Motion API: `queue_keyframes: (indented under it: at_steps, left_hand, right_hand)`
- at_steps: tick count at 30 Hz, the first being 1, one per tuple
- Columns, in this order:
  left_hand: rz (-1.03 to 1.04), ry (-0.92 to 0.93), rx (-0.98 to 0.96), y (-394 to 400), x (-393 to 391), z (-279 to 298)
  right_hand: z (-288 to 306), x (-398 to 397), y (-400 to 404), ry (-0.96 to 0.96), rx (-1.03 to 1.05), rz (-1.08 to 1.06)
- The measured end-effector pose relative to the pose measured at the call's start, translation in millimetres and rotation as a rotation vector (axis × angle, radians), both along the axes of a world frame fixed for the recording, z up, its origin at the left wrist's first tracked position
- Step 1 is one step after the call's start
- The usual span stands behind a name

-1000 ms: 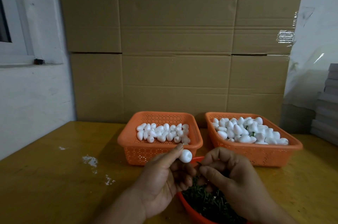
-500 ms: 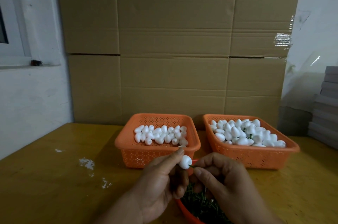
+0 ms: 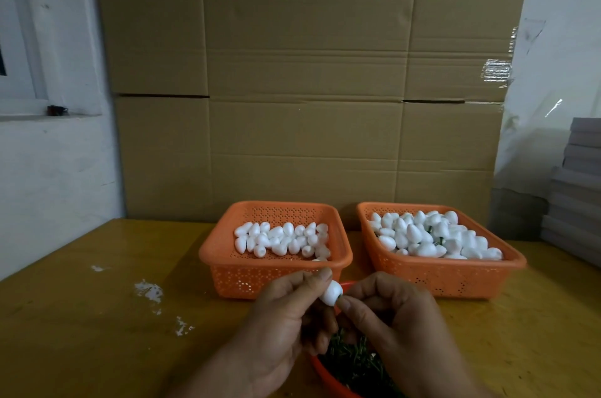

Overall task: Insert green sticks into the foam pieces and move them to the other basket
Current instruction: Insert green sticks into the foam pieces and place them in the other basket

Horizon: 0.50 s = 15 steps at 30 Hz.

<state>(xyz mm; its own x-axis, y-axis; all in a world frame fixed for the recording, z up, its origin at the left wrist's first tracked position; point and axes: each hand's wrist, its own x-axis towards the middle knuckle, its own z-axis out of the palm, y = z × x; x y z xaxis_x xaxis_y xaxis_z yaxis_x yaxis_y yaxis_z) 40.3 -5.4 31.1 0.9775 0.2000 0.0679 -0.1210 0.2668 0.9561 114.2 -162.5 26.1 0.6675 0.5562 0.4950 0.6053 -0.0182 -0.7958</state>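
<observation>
foam piece (image 3: 332, 293) pinched btwn left hand (image 3: 286, 326) fingertips, right hand (image 3: 390, 316) thumb touching.

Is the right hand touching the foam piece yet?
Touching. Head view: the right hand's thumb tip meets the foam piece, which the left hand pinches.

The right hand (image 3: 387, 309) is closing in on the foam piece (image 3: 331, 293) held by the left hand (image 3: 292, 309), its fingertips now touching it, the green stick no longer showing.
</observation>
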Motion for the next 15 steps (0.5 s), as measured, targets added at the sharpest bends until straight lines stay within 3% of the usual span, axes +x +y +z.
queue_keyframes:
  at_steps: [15]
  left_hand:
    - [0.116, -0.135, 0.158, -2.2, 2.7, -4.8]
  right_hand:
    - [-2.4, -0.4, -3.6, -0.042, -0.058, -0.092]
